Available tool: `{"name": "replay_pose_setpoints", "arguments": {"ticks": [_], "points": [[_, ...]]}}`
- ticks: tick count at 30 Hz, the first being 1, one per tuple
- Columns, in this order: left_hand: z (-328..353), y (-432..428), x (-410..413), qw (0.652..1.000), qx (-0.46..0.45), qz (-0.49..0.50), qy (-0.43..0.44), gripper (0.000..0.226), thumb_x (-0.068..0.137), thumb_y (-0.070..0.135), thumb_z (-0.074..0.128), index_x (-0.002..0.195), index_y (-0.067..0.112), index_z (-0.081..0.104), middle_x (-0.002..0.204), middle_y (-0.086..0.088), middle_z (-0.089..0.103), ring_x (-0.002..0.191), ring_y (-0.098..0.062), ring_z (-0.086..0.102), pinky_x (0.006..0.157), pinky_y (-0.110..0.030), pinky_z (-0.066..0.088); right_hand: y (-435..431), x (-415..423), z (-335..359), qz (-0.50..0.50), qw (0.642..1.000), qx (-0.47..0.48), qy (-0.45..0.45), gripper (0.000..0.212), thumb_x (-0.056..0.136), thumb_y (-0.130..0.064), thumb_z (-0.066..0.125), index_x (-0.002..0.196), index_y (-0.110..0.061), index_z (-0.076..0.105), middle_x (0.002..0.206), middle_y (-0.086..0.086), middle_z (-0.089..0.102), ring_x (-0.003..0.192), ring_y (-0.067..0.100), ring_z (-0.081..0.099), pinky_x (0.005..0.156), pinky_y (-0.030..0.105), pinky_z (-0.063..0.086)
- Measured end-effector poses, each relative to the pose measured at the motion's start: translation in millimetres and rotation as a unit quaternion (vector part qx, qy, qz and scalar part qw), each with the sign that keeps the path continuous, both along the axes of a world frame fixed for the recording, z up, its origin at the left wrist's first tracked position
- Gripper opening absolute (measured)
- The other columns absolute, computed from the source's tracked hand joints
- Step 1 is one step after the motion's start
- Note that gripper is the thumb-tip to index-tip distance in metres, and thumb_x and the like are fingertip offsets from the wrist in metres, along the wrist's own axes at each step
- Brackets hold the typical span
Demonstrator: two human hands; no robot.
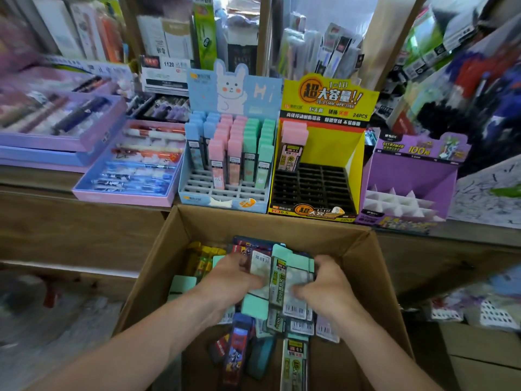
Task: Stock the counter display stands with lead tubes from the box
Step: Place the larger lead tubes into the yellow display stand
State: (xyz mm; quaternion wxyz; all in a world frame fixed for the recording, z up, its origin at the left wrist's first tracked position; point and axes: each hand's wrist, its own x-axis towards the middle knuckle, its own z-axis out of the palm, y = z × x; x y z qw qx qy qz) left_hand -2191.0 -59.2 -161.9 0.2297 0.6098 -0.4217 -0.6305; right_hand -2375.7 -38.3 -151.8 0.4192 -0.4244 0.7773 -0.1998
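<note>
An open cardboard box [158, 266] stands below the counter, with several lead tubes lying loose in it. My left hand [236, 277] and my right hand [324, 283] both reach into the box and together grip a bundle of mint-capped lead tubes [284, 275] from either side. On the counter stand three displays. The blue rabbit stand [225, 198] holds several blue, pink and mint tubes. The yellow stand [352, 170] holds pink-capped tubes [293, 148] at its back left corner, its other black slots bare. The purple stand [408, 176] has white slots with nothing in them.
A pink tray of pens [127, 196] and purple gift boxes [56, 142] lie left of the stands. Shelves of packaged stationery [174, 38] rise behind the counter. A patterned box [487, 193] sits at the right. Wooden counter fronts flank the cardboard box.
</note>
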Motion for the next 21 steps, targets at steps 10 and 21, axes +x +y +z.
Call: {"name": "replay_pose_setpoints", "arguments": {"ticks": [10,21], "points": [[4.6,5.8,-3.1,0.999,-0.020,0.029,0.007,0.038,0.080,0.003,0.083,0.109,0.017,0.063,0.079,0.009,0.079,0.069,0.002,0.073,0.053,-0.013,0.055,0.3,7.4,0.7,-0.062,0.993,-0.015,-0.100,0.034,0.080,0.002,0.083,0.100,-0.022,0.071,0.087,-0.003,0.077,0.079,0.014,0.076,0.069,0.032,0.063],[21.7,5.4,-2.1,0.999,-0.029,0.032,0.011,0.028,0.077,-0.003,0.082,0.095,0.017,0.073,0.085,0.004,0.081,0.075,-0.009,0.077,0.060,-0.020,0.057,-3.1,4.2,-1.5,-0.147,0.962,0.003,-0.230,0.025,0.097,0.002,0.062,0.114,-0.013,0.072,0.096,0.013,0.079,0.088,0.033,0.077,0.085,0.054,0.062]]}}
